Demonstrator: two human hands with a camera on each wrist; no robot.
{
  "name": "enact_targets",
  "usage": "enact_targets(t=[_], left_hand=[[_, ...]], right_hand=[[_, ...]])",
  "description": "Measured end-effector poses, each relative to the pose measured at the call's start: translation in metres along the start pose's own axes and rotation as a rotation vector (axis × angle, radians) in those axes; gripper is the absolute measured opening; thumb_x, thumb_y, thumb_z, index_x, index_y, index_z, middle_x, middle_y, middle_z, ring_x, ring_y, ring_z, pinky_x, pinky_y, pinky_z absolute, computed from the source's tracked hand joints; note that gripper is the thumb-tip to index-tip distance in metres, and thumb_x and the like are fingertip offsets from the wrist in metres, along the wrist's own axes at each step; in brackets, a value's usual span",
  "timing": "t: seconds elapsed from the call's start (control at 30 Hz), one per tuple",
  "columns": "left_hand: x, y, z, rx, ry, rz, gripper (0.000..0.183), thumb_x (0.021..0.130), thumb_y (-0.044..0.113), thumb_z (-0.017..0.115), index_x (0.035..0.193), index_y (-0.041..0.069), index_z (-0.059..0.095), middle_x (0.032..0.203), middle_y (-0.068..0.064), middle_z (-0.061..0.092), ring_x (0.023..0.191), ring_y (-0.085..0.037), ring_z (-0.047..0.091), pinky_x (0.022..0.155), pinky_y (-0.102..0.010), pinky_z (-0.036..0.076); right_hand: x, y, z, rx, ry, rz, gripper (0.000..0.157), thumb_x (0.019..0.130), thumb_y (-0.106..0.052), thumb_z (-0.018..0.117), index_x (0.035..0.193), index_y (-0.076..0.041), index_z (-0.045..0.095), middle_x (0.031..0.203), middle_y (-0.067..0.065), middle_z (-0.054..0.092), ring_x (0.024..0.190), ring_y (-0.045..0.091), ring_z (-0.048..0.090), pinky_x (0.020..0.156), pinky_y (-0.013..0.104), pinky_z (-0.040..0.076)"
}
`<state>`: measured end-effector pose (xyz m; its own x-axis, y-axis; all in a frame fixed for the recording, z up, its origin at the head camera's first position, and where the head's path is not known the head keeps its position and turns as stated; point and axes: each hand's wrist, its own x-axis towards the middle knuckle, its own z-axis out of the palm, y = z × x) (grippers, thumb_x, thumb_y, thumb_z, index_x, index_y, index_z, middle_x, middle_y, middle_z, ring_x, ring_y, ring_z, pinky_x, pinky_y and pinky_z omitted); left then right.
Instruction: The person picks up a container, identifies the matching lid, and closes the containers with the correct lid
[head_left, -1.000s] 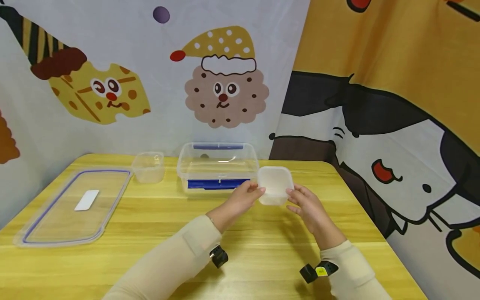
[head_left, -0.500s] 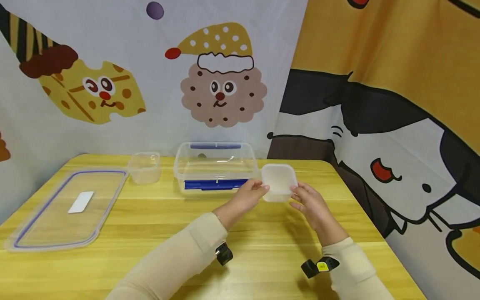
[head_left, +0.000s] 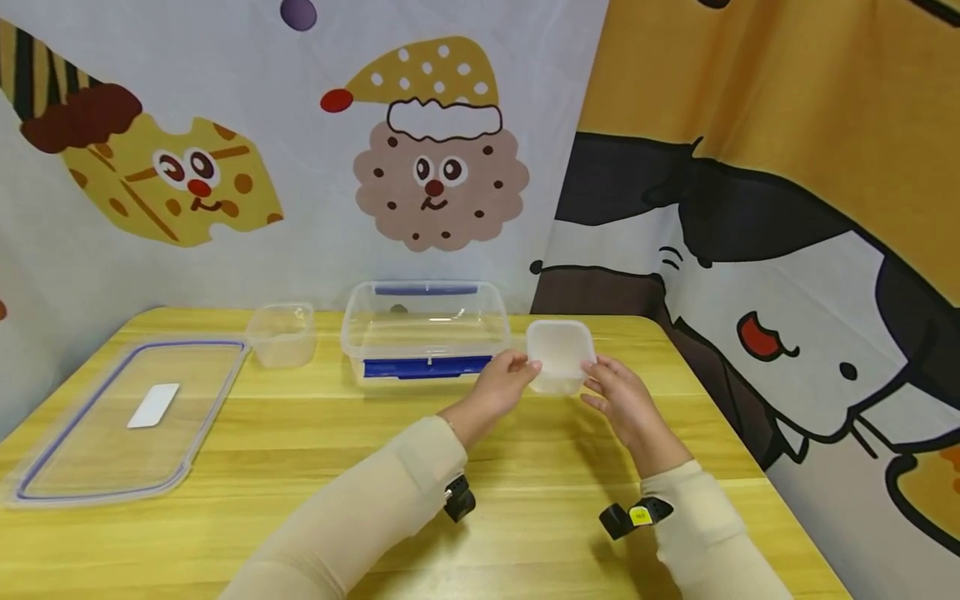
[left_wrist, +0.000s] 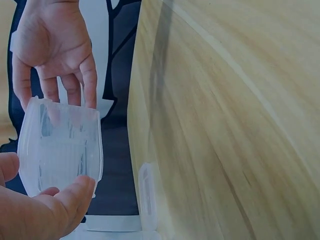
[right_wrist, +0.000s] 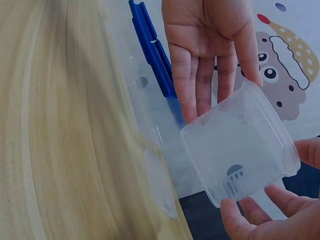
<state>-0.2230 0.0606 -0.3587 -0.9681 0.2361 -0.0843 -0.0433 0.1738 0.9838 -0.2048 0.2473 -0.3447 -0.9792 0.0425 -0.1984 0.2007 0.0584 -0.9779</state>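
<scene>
Both hands hold a small square food container (head_left: 559,354) of frosted plastic above the table, with its whitish lid (head_left: 558,346) turned to the head camera. My left hand (head_left: 498,387) grips its left side, thumb at the lid's edge and fingers along the wall. On the opposite side, my right hand (head_left: 622,400) holds it between thumb and fingertips. The right wrist view shows the container's clear walls (right_wrist: 230,145) tilted between the two hands. In the left wrist view the right hand's fingertips show through the plastic of the container (left_wrist: 62,145).
A large clear box (head_left: 427,329) with blue clips stands at the back. Left of it is a small clear tub (head_left: 282,335). A large lid (head_left: 97,458) with a blue seal and a white label (head_left: 153,406) lies at the table's left. A patterned curtain (head_left: 442,275) hangs behind.
The container and both hands have shifted slightly right and up relative to the large box. The head view has turned a little right. The hold stays the same.
</scene>
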Motion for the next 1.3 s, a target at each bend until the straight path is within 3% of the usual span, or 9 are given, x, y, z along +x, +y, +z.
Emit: enact_targets(t=[0.23,0.7,0.93,1.3], left_hand=[[0.007,-0.002,0.006,-0.015,0.030,0.013,0.044,0.099,0.027,0.056,0.131,-0.004,0.051,0.136,-0.019,0.051,0.126,-0.034,0.047,0.105,-0.047,0.041],[0.025,-0.004,0.020,-0.001,0.074,0.019,0.041,0.098,0.025,0.058,0.128,-0.004,0.055,0.128,-0.020,0.057,0.118,-0.032,0.053,0.101,-0.043,0.046],[0.034,-0.006,0.022,-0.012,0.039,-0.019,0.044,0.099,0.029,0.056,0.132,0.001,0.053,0.127,-0.016,0.057,0.117,-0.030,0.054,0.098,-0.042,0.048],[0.041,-0.006,0.028,0.018,-0.003,-0.006,0.045,0.100,0.027,0.054,0.134,-0.002,0.051,0.130,-0.019,0.056,0.118,-0.032,0.055,0.098,-0.044,0.048]], right_hand=[[0.006,0.001,-0.003,0.010,0.007,-0.002,0.059,0.102,-0.023,0.045,0.150,0.003,0.024,0.152,0.019,0.026,0.138,0.035,0.028,0.112,0.047,0.031],[0.020,0.004,-0.013,0.002,0.051,0.005,0.059,0.102,-0.024,0.046,0.150,0.003,0.024,0.151,0.020,0.028,0.137,0.035,0.030,0.113,0.048,0.032],[0.025,0.004,-0.018,-0.003,0.062,0.008,0.059,0.102,-0.025,0.047,0.151,0.001,0.025,0.153,0.019,0.027,0.139,0.036,0.029,0.113,0.048,0.030],[0.032,0.004,-0.024,-0.030,0.104,0.017,0.055,0.101,-0.022,0.047,0.149,0.001,0.031,0.150,0.019,0.034,0.138,0.036,0.032,0.112,0.049,0.033]])
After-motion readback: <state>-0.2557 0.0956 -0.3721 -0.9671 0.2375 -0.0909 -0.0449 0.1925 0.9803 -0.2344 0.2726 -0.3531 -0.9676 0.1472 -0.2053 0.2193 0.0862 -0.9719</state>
